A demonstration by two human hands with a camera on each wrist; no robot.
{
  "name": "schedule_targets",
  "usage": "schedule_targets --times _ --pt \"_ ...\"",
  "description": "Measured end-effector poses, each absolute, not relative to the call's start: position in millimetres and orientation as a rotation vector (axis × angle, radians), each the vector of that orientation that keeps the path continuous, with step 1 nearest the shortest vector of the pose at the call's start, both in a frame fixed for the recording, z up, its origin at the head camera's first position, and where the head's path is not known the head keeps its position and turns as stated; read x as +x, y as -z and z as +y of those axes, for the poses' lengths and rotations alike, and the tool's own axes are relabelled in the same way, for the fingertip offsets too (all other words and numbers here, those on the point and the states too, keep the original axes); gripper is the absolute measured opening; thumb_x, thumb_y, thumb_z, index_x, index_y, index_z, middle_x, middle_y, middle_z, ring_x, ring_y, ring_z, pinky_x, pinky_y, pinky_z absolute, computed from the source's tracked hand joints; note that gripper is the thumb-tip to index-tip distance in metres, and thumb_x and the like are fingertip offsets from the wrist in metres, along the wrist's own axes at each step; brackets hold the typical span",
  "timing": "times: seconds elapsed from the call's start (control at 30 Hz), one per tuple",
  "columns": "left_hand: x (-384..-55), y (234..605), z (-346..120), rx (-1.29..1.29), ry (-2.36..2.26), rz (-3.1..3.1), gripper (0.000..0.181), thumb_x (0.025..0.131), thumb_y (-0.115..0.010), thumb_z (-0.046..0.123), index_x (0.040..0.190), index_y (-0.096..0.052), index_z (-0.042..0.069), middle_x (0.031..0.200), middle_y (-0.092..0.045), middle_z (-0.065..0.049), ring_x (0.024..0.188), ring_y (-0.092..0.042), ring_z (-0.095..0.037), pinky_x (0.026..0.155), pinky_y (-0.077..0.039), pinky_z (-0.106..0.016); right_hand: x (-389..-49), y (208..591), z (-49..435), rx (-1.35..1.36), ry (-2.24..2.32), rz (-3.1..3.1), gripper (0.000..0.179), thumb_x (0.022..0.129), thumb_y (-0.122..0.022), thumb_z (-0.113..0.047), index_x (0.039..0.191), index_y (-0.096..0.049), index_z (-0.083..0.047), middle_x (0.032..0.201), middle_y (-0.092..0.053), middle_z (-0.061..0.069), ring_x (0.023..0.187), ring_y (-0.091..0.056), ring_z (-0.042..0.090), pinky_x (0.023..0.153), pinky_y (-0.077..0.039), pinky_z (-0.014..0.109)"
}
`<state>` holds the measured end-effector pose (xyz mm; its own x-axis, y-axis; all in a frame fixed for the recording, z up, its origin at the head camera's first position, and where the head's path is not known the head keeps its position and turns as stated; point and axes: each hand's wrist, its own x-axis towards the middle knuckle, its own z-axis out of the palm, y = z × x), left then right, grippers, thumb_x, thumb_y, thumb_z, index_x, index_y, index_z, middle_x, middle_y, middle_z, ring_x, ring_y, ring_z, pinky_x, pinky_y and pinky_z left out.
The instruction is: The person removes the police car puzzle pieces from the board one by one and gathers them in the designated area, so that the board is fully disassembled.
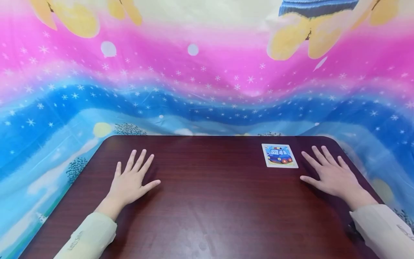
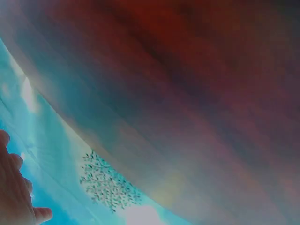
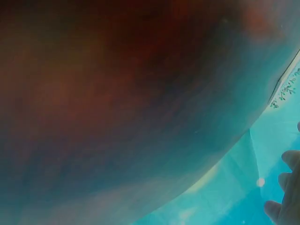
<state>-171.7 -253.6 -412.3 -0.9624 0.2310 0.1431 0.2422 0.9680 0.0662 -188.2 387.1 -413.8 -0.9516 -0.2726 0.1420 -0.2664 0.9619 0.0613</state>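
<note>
A square picture puzzle (image 1: 280, 156) with a white border, showing a blue cartoon police car, lies flat near the far right of the table. To its right is my right hand (image 1: 334, 176), fingers spread and apart from it, holding nothing. My left hand (image 1: 130, 183) is over the left part of the table, fingers straight and spread, also holding nothing. In the left wrist view, part of the left hand (image 2: 16, 187) shows at the lower left corner. The right wrist view catches fingertips of the right hand (image 3: 288, 187) at its right edge.
The dark red-brown wooden table (image 1: 207, 205) has rounded far corners. Behind it and along both sides hangs a pink and blue cloth (image 1: 207, 86) printed with snowflakes and cartoon figures, close against the table's edges.
</note>
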Motion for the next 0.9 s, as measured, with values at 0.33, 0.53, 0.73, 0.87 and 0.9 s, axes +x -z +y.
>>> schedule_targets --times 0.33,0.53,0.73,0.87,0.9 --pt "-190.0 410.5 -223.5 -0.459 0.096 -2.982 0.092 0.088 -0.054 0.071 0.16 -0.017 0.028 0.17 -0.006 -0.001 0.157 0.004 -0.03 0.116 -0.008 -0.072 -217.0 409.9 379.8 0.418 0.039 -3.081 0.094 0.09 -0.051 -0.071 0.16 -0.019 -0.018 0.163 -0.019 0.025 0.153 -0.001 0.044 0.11 -0.013 0.076" --pt "-200.6 407.2 -199.2 -0.538 0.101 -2.999 0.09 0.089 -0.055 0.068 0.16 -0.018 0.027 0.17 -0.007 0.0 0.157 0.004 -0.029 0.117 -0.013 -0.07 -231.8 406.4 376.0 0.406 -0.017 -3.224 0.099 0.089 -0.048 -0.074 0.16 -0.017 -0.013 0.161 -0.018 0.029 0.151 -0.006 0.048 0.109 -0.011 0.078" --pt "-212.7 404.3 -177.5 -0.61 0.104 -3.007 0.088 0.091 -0.057 0.064 0.16 -0.02 0.025 0.169 -0.009 -0.001 0.157 0.002 -0.029 0.117 -0.018 -0.068 -243.3 406.7 370.5 0.399 -0.087 -3.296 0.099 0.089 -0.047 -0.075 0.159 -0.018 -0.011 0.16 -0.02 0.031 0.148 -0.012 0.052 0.108 -0.014 0.079" --pt "-219.1 403.3 -166.7 -0.642 0.102 -3.018 0.087 0.091 -0.058 0.062 0.16 -0.021 0.024 0.169 -0.012 -0.002 0.157 -0.002 -0.029 0.117 -0.021 -0.067 -248.8 408.6 367.0 0.388 -0.114 -3.307 0.099 0.089 -0.048 -0.074 0.158 -0.019 -0.009 0.159 -0.021 0.033 0.147 -0.014 0.054 0.107 -0.015 0.079" --pt "-220.3 403.0 -164.4 -0.646 0.104 -3.023 0.086 0.092 -0.058 0.061 0.16 -0.021 0.024 0.169 -0.013 -0.002 0.157 -0.002 -0.029 0.117 -0.021 -0.066 -250.0 409.3 366.3 0.386 -0.122 -3.308 0.1 0.089 -0.048 -0.074 0.158 -0.019 -0.009 0.158 -0.021 0.033 0.146 -0.014 0.054 0.107 -0.015 0.08"
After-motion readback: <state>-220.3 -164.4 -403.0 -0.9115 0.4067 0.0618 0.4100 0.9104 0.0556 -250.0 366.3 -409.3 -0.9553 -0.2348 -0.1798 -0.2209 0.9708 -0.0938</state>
